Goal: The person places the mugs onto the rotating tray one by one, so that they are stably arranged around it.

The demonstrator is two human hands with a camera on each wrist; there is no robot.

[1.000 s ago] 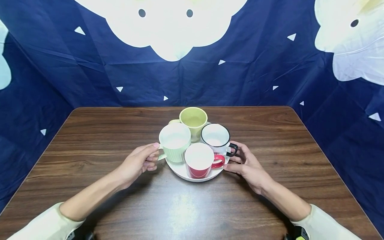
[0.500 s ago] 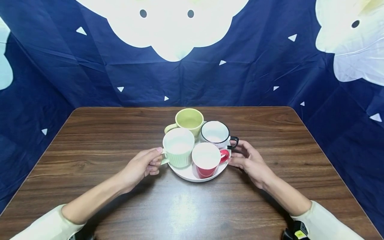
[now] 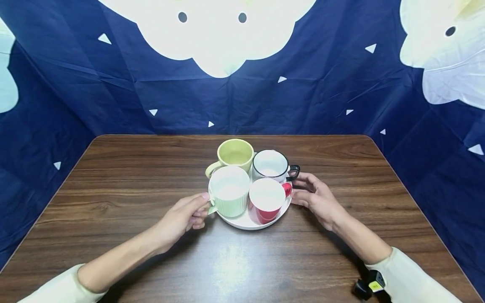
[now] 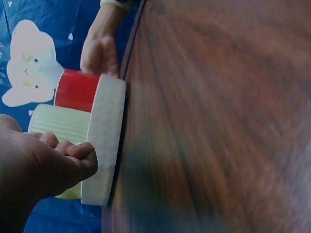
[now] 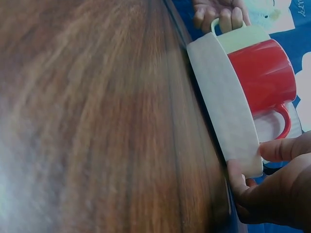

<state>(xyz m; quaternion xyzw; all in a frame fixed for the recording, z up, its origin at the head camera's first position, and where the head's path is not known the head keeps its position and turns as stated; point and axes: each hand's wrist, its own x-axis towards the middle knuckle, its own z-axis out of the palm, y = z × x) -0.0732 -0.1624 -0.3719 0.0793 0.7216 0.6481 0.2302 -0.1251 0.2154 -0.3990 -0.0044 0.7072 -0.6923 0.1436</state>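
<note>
A round white tray (image 3: 251, 224) on the table carries several mugs standing upright. My left hand (image 3: 185, 215) grips the handle of the pale green ribbed mug (image 3: 232, 203) at the tray's left. At the right, my right hand (image 3: 319, 202) pinches the edge of the tray, thumb and finger on either side of its wall in the right wrist view. Just inside that edge is the red mug (image 3: 267, 213), white within, its red handle close to my fingers. Behind it stands a white mug (image 3: 270, 166) with a black rim and black handle. The yellow-green mug (image 3: 235, 154) is at the back left.
The brown wood-grain table (image 3: 113, 185) reaches a straight back edge. Beyond it hangs a dark blue cloth (image 3: 182, 97) with white cloud figures and small triangles, also along both sides. A small black device (image 3: 368, 286) shows at my right sleeve.
The tray and its mugs have turned counter-clockwise. The pale green and red mugs moved right, and the yellow-green one moved left. My left hand moved right and nearer, still holding the handle.
</note>
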